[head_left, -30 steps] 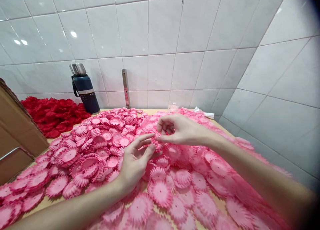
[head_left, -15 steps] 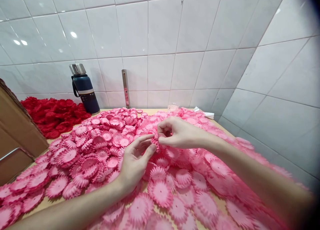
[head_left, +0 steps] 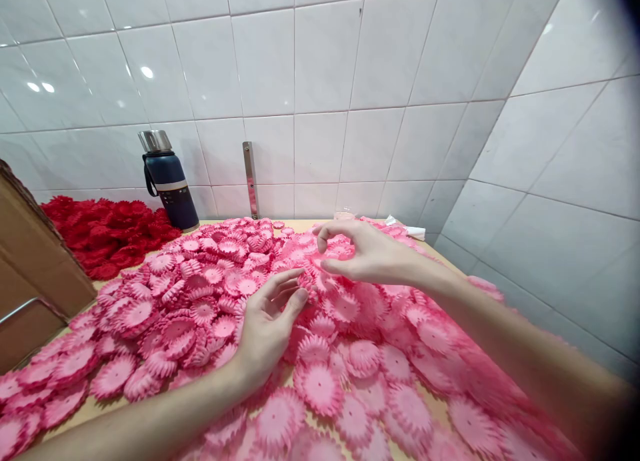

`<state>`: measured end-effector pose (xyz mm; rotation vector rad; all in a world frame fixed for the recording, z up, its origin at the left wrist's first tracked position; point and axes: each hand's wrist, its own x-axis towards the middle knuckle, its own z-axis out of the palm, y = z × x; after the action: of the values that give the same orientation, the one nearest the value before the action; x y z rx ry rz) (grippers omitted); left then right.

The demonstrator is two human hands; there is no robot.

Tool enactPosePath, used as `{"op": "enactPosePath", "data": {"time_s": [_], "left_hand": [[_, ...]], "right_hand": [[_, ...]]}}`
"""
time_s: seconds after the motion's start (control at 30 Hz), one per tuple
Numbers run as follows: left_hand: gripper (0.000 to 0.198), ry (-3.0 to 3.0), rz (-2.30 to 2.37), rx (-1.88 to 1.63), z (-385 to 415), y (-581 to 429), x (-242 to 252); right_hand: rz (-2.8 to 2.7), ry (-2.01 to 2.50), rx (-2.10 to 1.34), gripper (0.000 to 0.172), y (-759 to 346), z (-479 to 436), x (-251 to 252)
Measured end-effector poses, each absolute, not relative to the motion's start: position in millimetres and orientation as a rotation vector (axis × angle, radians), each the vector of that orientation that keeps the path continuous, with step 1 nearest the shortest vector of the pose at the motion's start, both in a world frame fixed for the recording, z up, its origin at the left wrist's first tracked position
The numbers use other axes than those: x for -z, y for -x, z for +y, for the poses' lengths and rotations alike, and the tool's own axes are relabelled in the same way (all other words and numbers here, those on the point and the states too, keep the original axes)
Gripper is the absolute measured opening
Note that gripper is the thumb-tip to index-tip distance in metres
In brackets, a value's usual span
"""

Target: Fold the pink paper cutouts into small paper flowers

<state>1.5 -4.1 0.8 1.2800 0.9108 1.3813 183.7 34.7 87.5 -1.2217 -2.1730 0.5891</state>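
Several pink pleated flower discs (head_left: 320,387) cover the wooden table (head_left: 299,225). My left hand (head_left: 267,324) lies over them at the centre. Its thumb and fingertips are pinched on a small pink flower piece (head_left: 306,286) at the top of the heap. My right hand (head_left: 367,254) hovers just above and to the right of that piece. It is curled into a loose C, thumb and forefinger apart, with nothing visible between them. Both forearms reach in from the bottom edge.
A heap of red flower discs (head_left: 105,231) lies at the back left beside a dark blue flask (head_left: 170,184) with a steel cap. A cardboard box (head_left: 35,261) stands at the left edge. White tiled walls close the back and right; a metal strip (head_left: 249,177) leans there.
My right hand has let go of the pink piece and risen up and right, its fingers opening. My left hand stays at the piece, shifted slightly.
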Motion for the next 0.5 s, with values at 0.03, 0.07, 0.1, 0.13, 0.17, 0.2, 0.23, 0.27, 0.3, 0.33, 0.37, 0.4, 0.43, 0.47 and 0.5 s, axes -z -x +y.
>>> {"op": "enactPosePath", "data": {"time_s": [0.03,0.07,0.1,0.13,0.17,0.2,0.23,0.27,0.3,0.33,0.37,0.4,0.43,0.47,0.5], "left_hand": [[0.026,-1.294,0.899,-1.377,-4.9,-1.8,-1.2],[0.026,-1.301,0.89,-1.373,-5.5,-2.0,-1.3],[0.026,-1.301,0.882,-1.372,-5.9,-2.2,-1.2],[0.026,-1.296,0.876,-1.375,-5.9,-2.4,-0.9],[0.026,-1.291,0.872,-1.379,-5.8,-2.5,-0.5],[0.026,-1.286,0.867,-1.382,-5.5,-2.6,-0.1],[0.026,-1.283,0.863,-1.386,-5.2,-2.7,0.3],[0.026,-1.282,0.858,-1.386,-4.8,-2.8,0.6],[0.026,-1.283,0.853,-1.385,-4.5,-2.9,0.9],[0.026,-1.285,0.85,-1.382,-4.3,-2.9,1.0],[0.026,-1.286,0.848,-1.379,-4.1,-2.9,1.1],[0.026,-1.287,0.849,-1.377,-4.1,-2.9,1.1],[0.026,-1.287,0.85,-1.376,-4.3,-2.8,1.0],[0.026,-1.286,0.851,-1.377,-4.5,-2.8,0.9],[0.026,-1.285,0.85,-1.378,-4.8,-2.8,0.8]], "right_hand": [[-2.161,1.234,-0.56,0.013,-185.1,35.2,-88.5],[-2.161,1.228,-0.571,0.015,-186.1,35.5,-89.5],[-2.178,1.204,-0.626,0.015,-186.6,35.7,-90.4],[-2.203,1.162,-0.713,0.013,-186.8,35.6,-91.2],[-2.231,1.111,-0.815,0.012,-186.6,35.5,-91.9],[-2.255,1.066,-0.905,0.013,-186.2,35.2,-92.3],[-2.272,1.037,-0.971,0.014,-185.8,34.9,-92.4],[-2.281,1.024,-1.013,0.015,-185.4,34.5,-92.4],[-2.282,1.024,-1.041,0.016,-185.1,34.1,-92.1],[-2.277,1.031,-1.068,0.017,-184.9,33.9,-91.6],[-2.271,1.038,-1.093,0.018,-184.8,33.7,-91.0],[-2.264,1.04,-1.113,0.018,-184.8,33.7,-90.2],[-2.258,1.035,-1.128,0.019,-184.7,33.8,-89.4],[-2.252,1.024,-1.141,0.02,-184.6,33.9,-88.6],[-2.248,1.009,-1.153,0.021,-184.2,34.1,-87.8]]}}
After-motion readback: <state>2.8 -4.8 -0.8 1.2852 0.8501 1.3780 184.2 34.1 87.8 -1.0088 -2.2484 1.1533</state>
